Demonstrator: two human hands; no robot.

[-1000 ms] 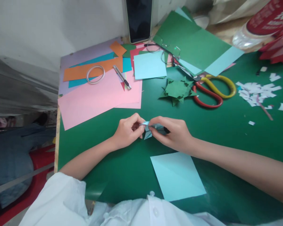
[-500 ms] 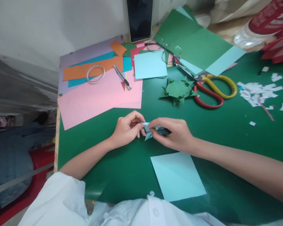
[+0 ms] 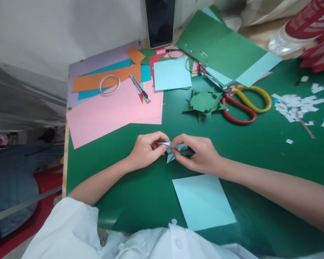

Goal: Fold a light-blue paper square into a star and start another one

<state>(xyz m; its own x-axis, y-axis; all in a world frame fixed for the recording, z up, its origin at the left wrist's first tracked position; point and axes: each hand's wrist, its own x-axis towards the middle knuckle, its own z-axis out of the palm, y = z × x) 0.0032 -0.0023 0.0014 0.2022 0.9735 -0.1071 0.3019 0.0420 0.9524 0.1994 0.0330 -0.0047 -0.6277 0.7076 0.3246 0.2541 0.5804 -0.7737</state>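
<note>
Folded paper: the small blue piece [image 3: 169, 157] sits between both hands just over the green table [image 3: 118, 194], largely hidden by fingers; its creased flaps point towards the wearer and leftwards.
Left hand: thumb and forefinger of the left hand [image 3: 149, 150] close narrowly on a pointed flap, probably to control that tip alone.
Right hand: the right hand [image 3: 198, 153] pinches the folded body near its middle, seemingly to steady it against the left hand's pull; its curled lower fingers are hidden.
Blue sheet: a flat square [image 3: 205, 203] lies nearest the wearer, likely for easy reach.
Green star: a pointed folded shape [image 3: 203, 101] rests beyond the hands, perhaps left in sight for comparison.
Scissors: they [image 3: 226, 90] lie handles rightward, apparently parked out of the hands' way.
</note>
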